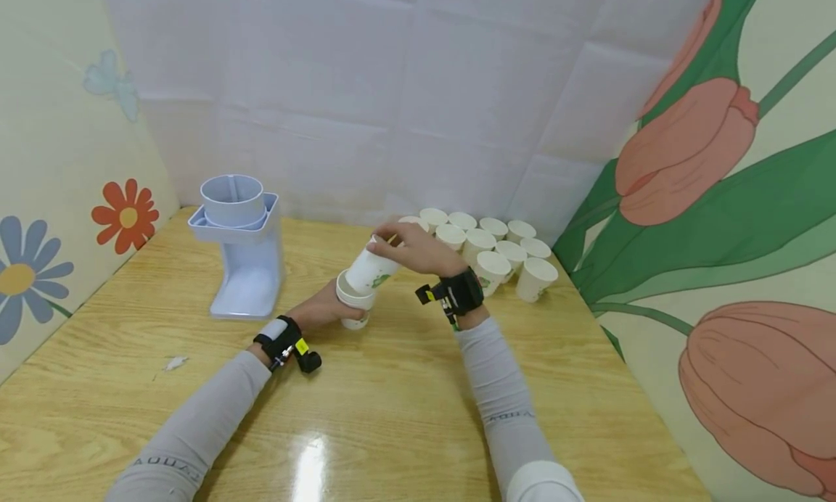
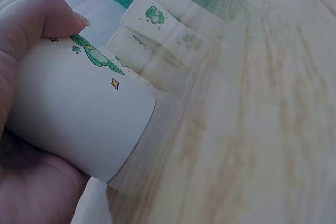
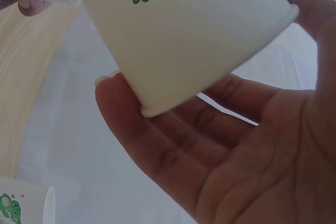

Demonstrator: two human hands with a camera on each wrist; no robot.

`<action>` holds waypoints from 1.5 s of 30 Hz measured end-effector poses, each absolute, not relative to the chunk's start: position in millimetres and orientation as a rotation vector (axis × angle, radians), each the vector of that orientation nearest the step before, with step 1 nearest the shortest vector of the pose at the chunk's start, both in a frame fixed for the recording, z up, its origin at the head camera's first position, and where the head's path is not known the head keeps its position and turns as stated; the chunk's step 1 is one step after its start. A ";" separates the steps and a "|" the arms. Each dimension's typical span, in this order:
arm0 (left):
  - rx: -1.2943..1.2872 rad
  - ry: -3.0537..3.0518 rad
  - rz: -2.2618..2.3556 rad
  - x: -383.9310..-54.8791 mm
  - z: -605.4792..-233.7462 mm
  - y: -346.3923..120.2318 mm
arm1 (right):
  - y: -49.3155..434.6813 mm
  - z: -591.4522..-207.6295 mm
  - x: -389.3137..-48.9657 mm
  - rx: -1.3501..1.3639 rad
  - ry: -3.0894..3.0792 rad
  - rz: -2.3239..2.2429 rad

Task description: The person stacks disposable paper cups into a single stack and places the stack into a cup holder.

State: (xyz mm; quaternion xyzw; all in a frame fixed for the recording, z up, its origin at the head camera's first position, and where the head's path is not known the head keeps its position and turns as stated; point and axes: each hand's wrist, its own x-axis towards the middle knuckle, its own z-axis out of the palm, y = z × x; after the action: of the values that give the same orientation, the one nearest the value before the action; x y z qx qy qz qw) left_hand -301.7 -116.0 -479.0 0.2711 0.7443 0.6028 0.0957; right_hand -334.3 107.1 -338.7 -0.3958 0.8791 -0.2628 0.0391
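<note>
1. Under both hands lies a wood-grain table (image 1: 392,422); beyond them hangs a creased white cloth (image 1: 313,74), with a flowered panel (image 1: 46,146) to their left and a tulip panel (image 1: 692,255) to their right.
2. Left of the left hand stands a pale blue stand (image 1: 244,270) bearing a round holder (image 1: 233,203); right of and beyond the right hand, white paper cups (image 1: 511,255) stand grouped, mouths up.
3. The left hand (image 1: 324,306) is curled round a cup stack (image 1: 355,299), its thumb and fingers on opposite sides.
4. The right hand (image 1: 421,248) pinches a tilted cup (image 1: 371,271) near its rim, between thumb and fingers; the cup's lower end meets the stack's mouth, how deeply I cannot tell.
5. Both grey-sleeved forearms reach forward and inward, the right hand above and beyond the left.
</note>
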 end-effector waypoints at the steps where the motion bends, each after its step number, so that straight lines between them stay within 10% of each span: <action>1: 0.802 2.211 1.783 -301.7 -478.5 -116.0 | 105.7 -339.2 -333.7 -1.216 2.688 -0.801; 45: 0.804 2.164 1.800 -306.6 -481.6 -116.3 | 77.4 -347.4 -319.8 -1.387 2.603 -0.716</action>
State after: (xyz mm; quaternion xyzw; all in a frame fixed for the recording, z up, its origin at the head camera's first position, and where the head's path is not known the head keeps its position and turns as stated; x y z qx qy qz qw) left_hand -306.6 -116.3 -481.6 0.2731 0.7350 0.6113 0.1068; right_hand -319.8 77.4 -347.4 -0.4562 0.8564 -0.2356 0.0531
